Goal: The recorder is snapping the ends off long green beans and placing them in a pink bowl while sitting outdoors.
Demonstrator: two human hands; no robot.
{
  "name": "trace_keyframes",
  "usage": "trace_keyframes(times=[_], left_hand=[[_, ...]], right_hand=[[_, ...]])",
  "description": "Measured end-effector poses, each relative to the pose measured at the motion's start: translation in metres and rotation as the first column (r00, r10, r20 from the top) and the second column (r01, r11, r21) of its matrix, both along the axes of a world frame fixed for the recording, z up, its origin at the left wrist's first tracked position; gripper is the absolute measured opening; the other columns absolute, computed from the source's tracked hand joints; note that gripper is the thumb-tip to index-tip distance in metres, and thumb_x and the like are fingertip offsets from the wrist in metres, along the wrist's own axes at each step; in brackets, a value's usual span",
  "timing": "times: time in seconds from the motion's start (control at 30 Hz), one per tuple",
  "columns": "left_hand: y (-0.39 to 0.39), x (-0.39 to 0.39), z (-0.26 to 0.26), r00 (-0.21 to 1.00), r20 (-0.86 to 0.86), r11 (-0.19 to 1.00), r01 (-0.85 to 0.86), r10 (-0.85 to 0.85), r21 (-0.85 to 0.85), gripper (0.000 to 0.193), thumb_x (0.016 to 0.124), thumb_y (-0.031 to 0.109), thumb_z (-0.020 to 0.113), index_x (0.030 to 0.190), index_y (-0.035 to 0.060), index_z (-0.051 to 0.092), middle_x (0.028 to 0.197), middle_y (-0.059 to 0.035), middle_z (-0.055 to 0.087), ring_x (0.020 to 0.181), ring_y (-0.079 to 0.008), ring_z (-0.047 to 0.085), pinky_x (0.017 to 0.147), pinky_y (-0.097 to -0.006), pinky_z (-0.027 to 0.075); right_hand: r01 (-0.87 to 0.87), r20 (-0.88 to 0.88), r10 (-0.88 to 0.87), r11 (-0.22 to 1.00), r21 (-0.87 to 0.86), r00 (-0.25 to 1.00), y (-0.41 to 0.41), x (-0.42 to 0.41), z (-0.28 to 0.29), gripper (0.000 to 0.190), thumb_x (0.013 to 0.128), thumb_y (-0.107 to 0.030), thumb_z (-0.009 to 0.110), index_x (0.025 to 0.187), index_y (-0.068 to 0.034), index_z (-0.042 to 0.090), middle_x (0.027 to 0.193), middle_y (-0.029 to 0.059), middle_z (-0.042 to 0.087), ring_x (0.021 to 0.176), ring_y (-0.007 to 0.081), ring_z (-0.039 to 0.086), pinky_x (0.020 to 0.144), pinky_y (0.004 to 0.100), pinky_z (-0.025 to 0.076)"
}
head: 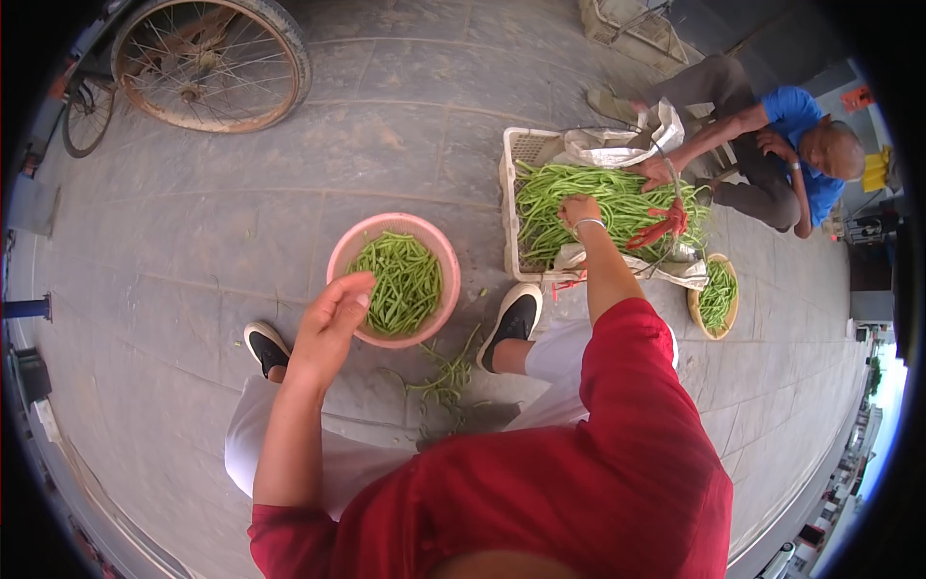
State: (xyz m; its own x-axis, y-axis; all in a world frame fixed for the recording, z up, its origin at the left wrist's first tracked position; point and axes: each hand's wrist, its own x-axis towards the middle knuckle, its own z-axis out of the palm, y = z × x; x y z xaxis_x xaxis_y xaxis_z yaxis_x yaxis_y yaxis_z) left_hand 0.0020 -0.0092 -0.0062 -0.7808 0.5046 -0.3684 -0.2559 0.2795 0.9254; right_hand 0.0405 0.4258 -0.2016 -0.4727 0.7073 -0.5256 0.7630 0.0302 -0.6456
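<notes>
My left hand [334,318] hovers over the near left rim of a pink plastic basin [453,289], its fingers loosely curled and no bean visible in it. Short pieces of green bean [405,282] fill the bottom of this basin. My right hand [579,210], with a bracelet at the wrist, reaches into a white plastic crate [511,217]. Its curled fingers touch the long green beans [550,195] heaped there; whether they grip any is hidden. White woven sacking [615,148] lines the crate, and a red plastic tie [662,224] hangs over the beans.
Across the crate sits a person in a blue shirt [785,108], one hand [655,172] on the beans. A small yellowish basket [732,293] of beans stands right of the crate. Bean scraps [448,376] lie between my shoes. A spoked wheel [210,65] stands at upper left.
</notes>
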Motion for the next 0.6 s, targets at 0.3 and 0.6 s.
trace_keyframes(times=[0.3, 0.6], left_hand=[[-0.001, 0.017, 0.002, 0.992, 0.084, 0.986, 0.084, -0.097, 0.145, 0.034, 0.088, 0.025, 0.046, 0.114, 0.0032, 0.049, 0.106, -0.008, 0.056, 0.097, -0.0153, 0.052, 0.083, -0.0286, 0.039], [-0.008, 0.005, 0.001, 0.902, 0.425, 0.823, -0.3, 0.081, 0.482, 0.026, 0.087, 0.026, 0.049, 0.101, 0.0047, 0.053, 0.092, -0.0048, 0.058, 0.081, -0.0111, 0.054, 0.065, -0.0223, 0.04]], right_hand=[[-0.361, -0.709, -0.145, 0.78, -0.512, 0.691, -0.133, -0.035, 0.186, 0.009, 0.083, -0.009, 0.045, 0.086, -0.004, 0.05, 0.079, 0.0107, 0.06, 0.062, 0.0161, 0.058, 0.055, 0.0254, 0.049], [-0.715, -0.775, 0.05, 0.425, -0.555, 0.63, -0.252, 0.015, 0.214, 0.01, 0.083, -0.002, 0.045, 0.091, -0.005, 0.051, 0.089, 0.0111, 0.06, 0.076, 0.0179, 0.062, 0.062, 0.0224, 0.051]])
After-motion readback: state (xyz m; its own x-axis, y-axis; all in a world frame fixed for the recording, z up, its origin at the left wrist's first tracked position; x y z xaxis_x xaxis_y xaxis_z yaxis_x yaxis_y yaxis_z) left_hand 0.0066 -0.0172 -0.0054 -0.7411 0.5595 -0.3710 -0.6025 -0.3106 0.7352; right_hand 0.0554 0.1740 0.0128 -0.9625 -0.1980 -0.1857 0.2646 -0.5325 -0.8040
